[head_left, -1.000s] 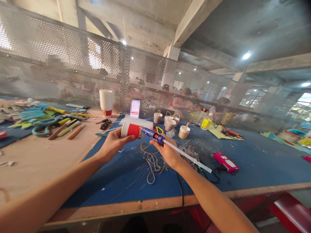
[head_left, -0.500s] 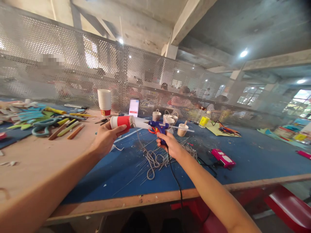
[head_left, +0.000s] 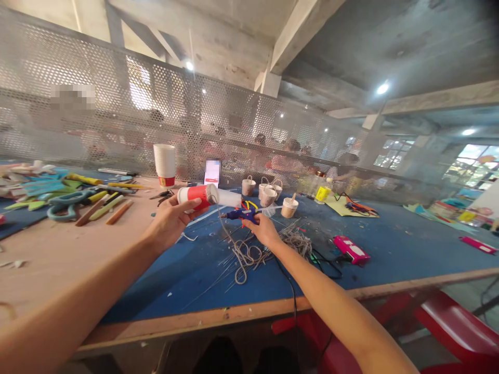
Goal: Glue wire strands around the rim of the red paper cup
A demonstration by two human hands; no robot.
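In my left hand (head_left: 169, 221) I grip a red and white paper cup (head_left: 198, 197), tipped on its side with its base to the right. Grey cord (head_left: 242, 259) runs from the cup's base end down to a loose tangle on the blue mat. My right hand (head_left: 263, 228) is closed round a blue glue gun (head_left: 241, 214), whose nozzle points left, just below and right of the cup, apart from it. A clear glue stick sticks out of its back. Several small cord-wrapped cups with handles (head_left: 268, 196) stand behind the gun.
A stack of paper cups (head_left: 164, 163) and a phone (head_left: 212, 172) stand at the back. Scissors (head_left: 70, 203) and clay tools lie at left. A pink box (head_left: 351, 250) with a cable sits at right. A perforated metal screen (head_left: 234, 124) borders the table.
My right hand has lowered the glue gun and turned its nozzle further left, below the cup. The view has shifted slightly. My left hand still holds the cup in about the same place.
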